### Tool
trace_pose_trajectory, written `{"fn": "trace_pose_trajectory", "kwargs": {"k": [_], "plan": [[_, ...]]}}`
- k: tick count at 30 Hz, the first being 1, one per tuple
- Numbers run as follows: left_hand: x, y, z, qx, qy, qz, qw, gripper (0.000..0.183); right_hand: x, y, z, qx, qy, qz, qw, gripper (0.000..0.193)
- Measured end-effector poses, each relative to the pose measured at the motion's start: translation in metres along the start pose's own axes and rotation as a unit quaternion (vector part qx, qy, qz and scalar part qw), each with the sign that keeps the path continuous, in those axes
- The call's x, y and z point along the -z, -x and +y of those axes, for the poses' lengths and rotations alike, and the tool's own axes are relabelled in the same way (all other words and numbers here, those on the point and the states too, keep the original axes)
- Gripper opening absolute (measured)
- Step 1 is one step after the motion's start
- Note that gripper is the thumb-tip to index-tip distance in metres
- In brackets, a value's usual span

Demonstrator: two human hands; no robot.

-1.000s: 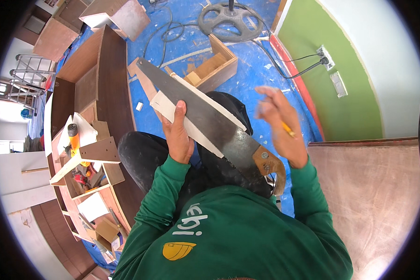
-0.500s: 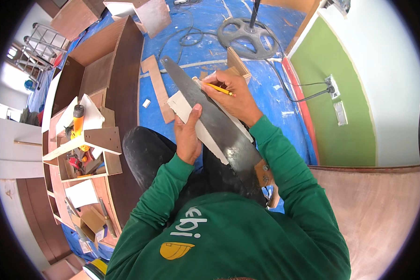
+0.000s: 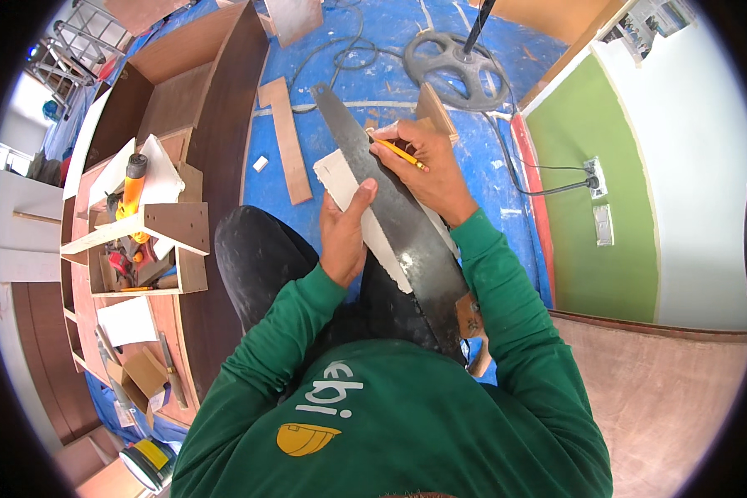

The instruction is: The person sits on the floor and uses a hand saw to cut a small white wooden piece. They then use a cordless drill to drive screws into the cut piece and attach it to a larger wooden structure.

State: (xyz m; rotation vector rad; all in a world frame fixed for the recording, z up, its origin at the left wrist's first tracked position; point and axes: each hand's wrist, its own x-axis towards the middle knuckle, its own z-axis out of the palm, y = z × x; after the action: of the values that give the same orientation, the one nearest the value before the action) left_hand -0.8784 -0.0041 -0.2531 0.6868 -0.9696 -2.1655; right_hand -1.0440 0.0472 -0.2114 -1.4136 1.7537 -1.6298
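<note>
A handsaw [image 3: 390, 207] lies slantwise across a white board piece [image 3: 337, 173], its wooden handle [image 3: 471, 319] close to my body. My left hand [image 3: 346, 228] clamps blade and board together, the thumb on top of the blade and the fingers underneath. Between the fingertips of my right hand [image 3: 430, 170] is a yellow pencil [image 3: 401, 154]. Its tip is at the blade's far right edge, near the board; the exact contact point is partly covered by my fingers. The board continues under the blade and shows again along its right side.
Left stands a brown wooden cabinet [image 3: 216, 124], with a wooden tool tray [image 3: 192, 274] holding an orange-yellow power tool [image 3: 130, 187]. An L-shaped wood strip [image 3: 285, 141] lies on the blue floor sheet [image 3: 307, 62]. Ahead is a round grey stand base [image 3: 465, 70]; a cable [image 3: 548, 192] runs to the wall socket.
The whole view has shifted a little, so saw, board and hands appear slightly further right. Both hands keep their holds, and the pencil stays at the blade's far right edge.
</note>
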Motion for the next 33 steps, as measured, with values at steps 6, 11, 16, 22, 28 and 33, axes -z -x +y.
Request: {"fn": "trace_pose_trajectory", "kwargs": {"k": [6,11,16,22,28,33], "plan": [[0.01,-0.007,-0.007,-0.016,-0.03,-0.02,0.999,0.048,0.004,0.008,-0.003,-0.014,-0.018,-0.002,1.0,0.016],[0.0,-0.003,-0.003,-0.014,-0.002,-0.002,1.0,0.048,0.019,0.019,-0.019,-0.038,0.032,-0.029,0.998,0.019],[-0.004,-0.001,-0.003,-0.028,-0.008,0.012,1.0,0.049,0.034,0.041,-0.037,-0.061,0.073,-0.046,0.994,0.02],[0.002,-0.002,-0.005,-0.025,-0.019,0.008,0.999,0.054,0.062,0.092,-0.063,-0.156,0.111,-0.096,0.977,0.02],[0.0,0.001,-0.001,-0.03,-0.015,0.008,0.999,0.05,0.09,0.154,-0.092,-0.22,0.206,-0.14,0.943,0.019],[-0.001,0.001,-0.003,-0.042,-0.033,0.002,0.999,0.05,0.092,0.203,-0.088,-0.292,0.109,0.003,0.95,0.029]]}}
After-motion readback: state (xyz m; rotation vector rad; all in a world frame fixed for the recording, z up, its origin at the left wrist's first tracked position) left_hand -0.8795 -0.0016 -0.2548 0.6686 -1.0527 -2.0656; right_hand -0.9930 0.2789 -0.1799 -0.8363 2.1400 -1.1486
